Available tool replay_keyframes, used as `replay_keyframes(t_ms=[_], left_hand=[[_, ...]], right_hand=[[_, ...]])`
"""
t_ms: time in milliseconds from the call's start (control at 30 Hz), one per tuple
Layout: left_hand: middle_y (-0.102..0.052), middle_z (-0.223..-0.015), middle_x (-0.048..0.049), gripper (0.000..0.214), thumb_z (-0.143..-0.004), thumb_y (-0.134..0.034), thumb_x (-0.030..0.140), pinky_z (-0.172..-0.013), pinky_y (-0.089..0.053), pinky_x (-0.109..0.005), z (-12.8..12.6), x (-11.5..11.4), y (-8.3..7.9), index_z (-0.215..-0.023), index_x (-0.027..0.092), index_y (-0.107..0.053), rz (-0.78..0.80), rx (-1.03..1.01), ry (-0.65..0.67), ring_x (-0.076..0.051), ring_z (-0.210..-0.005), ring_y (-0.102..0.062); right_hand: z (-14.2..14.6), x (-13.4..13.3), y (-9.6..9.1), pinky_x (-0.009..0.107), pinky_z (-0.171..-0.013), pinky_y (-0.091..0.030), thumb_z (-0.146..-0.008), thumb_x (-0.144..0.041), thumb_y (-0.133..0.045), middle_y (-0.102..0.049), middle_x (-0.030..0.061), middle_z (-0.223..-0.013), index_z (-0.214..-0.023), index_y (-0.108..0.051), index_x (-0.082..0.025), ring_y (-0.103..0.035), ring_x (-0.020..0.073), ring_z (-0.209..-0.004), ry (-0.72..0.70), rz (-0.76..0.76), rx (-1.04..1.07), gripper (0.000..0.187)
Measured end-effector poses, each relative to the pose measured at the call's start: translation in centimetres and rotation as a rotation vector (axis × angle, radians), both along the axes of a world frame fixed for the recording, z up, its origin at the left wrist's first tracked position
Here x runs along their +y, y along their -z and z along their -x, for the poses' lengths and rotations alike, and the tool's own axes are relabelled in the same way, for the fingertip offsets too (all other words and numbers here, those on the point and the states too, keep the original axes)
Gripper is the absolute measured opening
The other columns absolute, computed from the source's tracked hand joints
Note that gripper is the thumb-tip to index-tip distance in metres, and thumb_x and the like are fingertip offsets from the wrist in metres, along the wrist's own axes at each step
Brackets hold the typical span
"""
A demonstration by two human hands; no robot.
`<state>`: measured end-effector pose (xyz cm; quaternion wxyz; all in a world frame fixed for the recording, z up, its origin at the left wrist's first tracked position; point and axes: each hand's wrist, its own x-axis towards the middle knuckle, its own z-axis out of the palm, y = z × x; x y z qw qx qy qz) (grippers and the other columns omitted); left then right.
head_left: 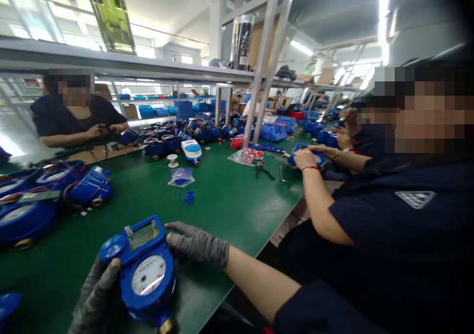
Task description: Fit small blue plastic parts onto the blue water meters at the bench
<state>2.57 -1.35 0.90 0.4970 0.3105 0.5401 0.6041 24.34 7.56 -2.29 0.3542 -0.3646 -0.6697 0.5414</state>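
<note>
A blue water meter [145, 270] with a white dial and a small display lies on the green table [229, 205] near the front edge. My left hand [94, 299], in a grey glove, grips its left side with the thumb on the round cap. My right hand [196, 243], also gloved, rests against the meter's upper right side, fingers pointing left.
Several blue meters [44, 196] lie at the left, more [166, 141] at the back. A white-topped meter [191, 151], small plastic bags [181, 176], blue bits [188, 197] and pliers [263, 168] are mid-table. A co-worker sits close on my right [370, 215]; another sits across [76, 119].
</note>
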Motion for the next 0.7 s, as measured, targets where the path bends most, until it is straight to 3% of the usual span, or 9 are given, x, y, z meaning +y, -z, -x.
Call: replay_keyframes(t_ms=[100, 200, 300, 433, 567, 700], left_hand=[[-0.066, -0.122, -0.0027, 0.072, -0.065, -0.081, 0.055, -0.106, -0.043, -0.055, -0.4, 0.7, -0.9, -0.129, 0.034, -0.056, 0.054, -0.109, -0.039, -0.037, -0.122, -0.055], [-0.066, -0.122, -0.005, 0.071, -0.066, -0.082, 0.053, -0.105, -0.044, -0.053, -0.3, 1.2, -1.1, -0.128, 0.029, -0.058, 0.027, -0.157, -0.032, -0.036, -0.121, -0.055], [-0.067, -0.12, -0.0058, 0.066, -0.066, -0.082, 0.047, -0.104, -0.046, -0.055, -0.2, 1.1, -1.2, -0.126, 0.028, -0.059, 0.059, -0.216, -0.019, -0.037, -0.119, -0.057], [-0.069, -0.116, -0.0045, 0.064, -0.064, -0.083, 0.044, -0.103, -0.047, -0.057, -0.3, 1.0, -1.3, -0.122, 0.028, -0.062, 0.069, -0.215, -0.043, -0.038, -0.12, -0.056], [-0.069, -0.116, -0.0028, 0.06, -0.063, -0.082, 0.046, -0.102, -0.048, -0.055, -0.3, 1.2, -1.2, -0.119, 0.032, -0.064, 0.063, -0.198, -0.034, -0.039, -0.123, -0.054], [-0.068, -0.119, -0.0023, 0.061, -0.064, -0.082, 0.046, -0.101, -0.049, -0.053, -0.2, 1.4, -1.3, -0.12, 0.032, -0.063, 0.072, -0.184, -0.04, -0.039, -0.122, -0.055]], right_hand=[[-3.5, 5.2, 0.5, 0.028, -0.071, -0.051, -0.09, -0.033, -0.055, -0.065, 0.001, -0.086, -0.124, -0.058, -0.02, -0.06, 0.0148, -0.075, 0.407, -0.259, -0.34, 0.037], [-6.5, 10.2, 1.4, 0.031, -0.086, -0.049, -0.084, -0.018, -0.054, -0.067, 0.0059, -0.098, -0.114, -0.062, -0.016, -0.061, 0.0178, -0.089, 0.542, -0.305, -0.468, 0.031], [-7.2, 13.6, 2.2, 0.032, -0.091, -0.048, -0.084, -0.015, -0.053, -0.069, 0.0077, -0.105, -0.109, -0.066, -0.016, -0.063, 0.0193, -0.095, 0.536, -0.306, -0.556, 0.028], [-5.5, 16.5, 2.3, 0.03, -0.093, -0.047, -0.087, -0.018, -0.051, -0.07, 0.0043, -0.114, -0.111, -0.07, -0.022, -0.063, 0.0195, -0.103, 0.492, -0.328, -0.647, 0.03], [-4.1, 18.3, 1.6, 0.027, -0.09, -0.048, -0.09, -0.026, -0.051, -0.07, 0.0011, -0.114, -0.111, -0.071, -0.028, -0.064, 0.0189, -0.101, 0.426, -0.344, -0.713, 0.029], [-3.8, 19.0, 1.2, 0.028, -0.085, -0.049, -0.09, -0.035, -0.055, -0.072, 0.0033, -0.107, -0.108, -0.073, -0.026, -0.065, 0.0203, -0.096, 0.402, -0.342, -0.783, 0.027]])
